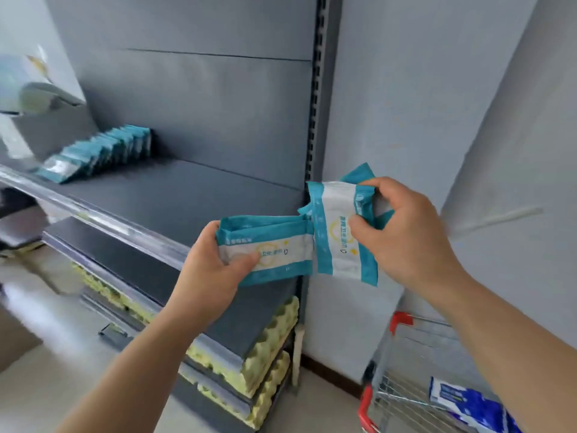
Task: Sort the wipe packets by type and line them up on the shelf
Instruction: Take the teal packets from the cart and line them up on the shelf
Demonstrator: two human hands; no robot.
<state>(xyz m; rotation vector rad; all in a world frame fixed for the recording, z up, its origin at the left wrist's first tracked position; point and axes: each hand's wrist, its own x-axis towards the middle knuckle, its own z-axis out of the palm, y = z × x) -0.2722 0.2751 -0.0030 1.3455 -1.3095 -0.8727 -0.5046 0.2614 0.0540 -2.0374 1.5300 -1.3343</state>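
My left hand (215, 270) grips a small stack of teal-and-white wipe packets (274, 245), held flat in front of the shelf's right end. My right hand (402, 232) pinches more of the same teal-and-white packets (337, 232), held upright, with at least one further packet behind the front one. The two bundles touch at their edges. A row of several teal packets (106, 151) leans in a line at the left of the dark grey shelf (187, 195).
A clear plastic rail (109, 220) runs along the shelf's front edge. Lower shelves hold yellow egg trays (268, 348). A wire shopping cart (415, 379) with red trim stands at the lower right, holding a blue-and-white pack (468, 404). A slotted upright (315, 98) bounds the shelf on the right.
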